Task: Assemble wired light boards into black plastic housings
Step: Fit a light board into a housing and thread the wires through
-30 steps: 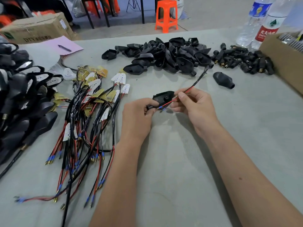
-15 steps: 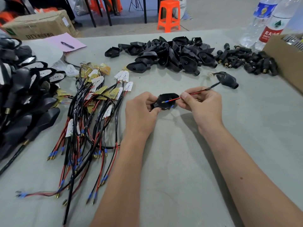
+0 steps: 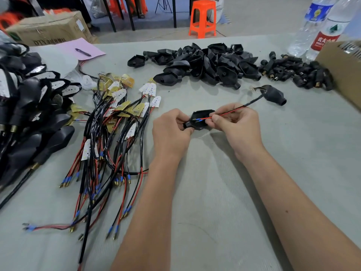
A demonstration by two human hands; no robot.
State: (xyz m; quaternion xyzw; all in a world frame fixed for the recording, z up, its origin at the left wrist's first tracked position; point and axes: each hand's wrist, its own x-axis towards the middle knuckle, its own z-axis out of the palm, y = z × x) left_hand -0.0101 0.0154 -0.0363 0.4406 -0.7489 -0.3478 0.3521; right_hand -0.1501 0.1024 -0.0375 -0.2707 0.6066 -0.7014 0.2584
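1. Head view, centre. Left hand (image 3: 172, 132) grips a black plastic housing (image 3: 201, 120) by its narrow neck end, open side up, raised just above the table (image 3: 224, 192).
2. Right hand (image 3: 236, 126) pinches the red and black wire pair (image 3: 224, 114) between thumb and forefinger. The blue-sleeved wire tips (image 3: 198, 119) now lie inside the housing, pointing at its neck.
3. The trailing cable runs up and right to the wired light board (image 3: 254, 89), which lies on the table beside a loose black cap (image 3: 273, 95).
4. Change: a second ago the cable slanted steeply away and the tips sat outside the shell; now the cable lies flatter and the tips are in. Judgement: threading through the neck is beginning; the board is not yet seated.
5. Left stock: heap of wired boards (image 3: 117, 114) and, far left, finished units (image 3: 29, 114).
6. Far stock: pile of empty housings (image 3: 205, 63) and small black connectors (image 3: 297, 73).
7. Edges: cardboard box (image 3: 345, 71), two water bottles (image 3: 320, 24), pink paper (image 3: 82, 48) bearing a pen (image 3: 83, 52).
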